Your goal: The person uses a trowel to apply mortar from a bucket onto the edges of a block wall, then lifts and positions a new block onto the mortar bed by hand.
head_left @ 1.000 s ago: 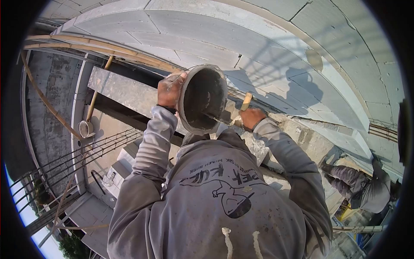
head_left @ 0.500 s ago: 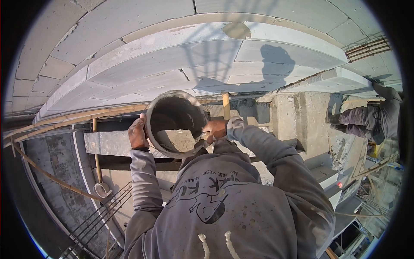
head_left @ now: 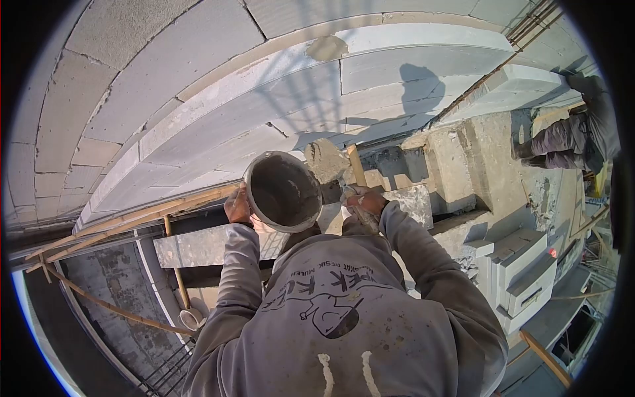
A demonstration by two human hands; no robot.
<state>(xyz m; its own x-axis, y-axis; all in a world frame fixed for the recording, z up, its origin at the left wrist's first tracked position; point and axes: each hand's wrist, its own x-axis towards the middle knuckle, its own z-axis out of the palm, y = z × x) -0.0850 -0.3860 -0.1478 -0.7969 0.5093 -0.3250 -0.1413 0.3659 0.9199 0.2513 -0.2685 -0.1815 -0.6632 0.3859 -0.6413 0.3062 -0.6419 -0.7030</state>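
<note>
My left hand (head_left: 238,205) grips the rim of a grey, mortar-crusted bucket (head_left: 291,173) at its left side. The bucket is tilted so that its dark inside faces me. My right hand (head_left: 367,202) is closed round a trowel (head_left: 348,192), just right of the bucket. A lump of wet mortar (head_left: 325,161) lies on the trowel's blade and covers most of it. The blade is outside the bucket, beyond its upper right rim and close to the block wall (head_left: 383,69).
Bamboo poles (head_left: 142,221) run along the left, above a drop. A plank (head_left: 192,245) spans below me. A small pail (head_left: 192,319) sits lower left. White blocks (head_left: 522,271) are stacked at right. Another person (head_left: 569,142) stands at far right; rebar (head_left: 532,26) sticks out.
The trowel with mortar has come out of the bucket, moving up and right with my right hand. The bucket has shifted slightly right and down in view, still in my left hand.
</note>
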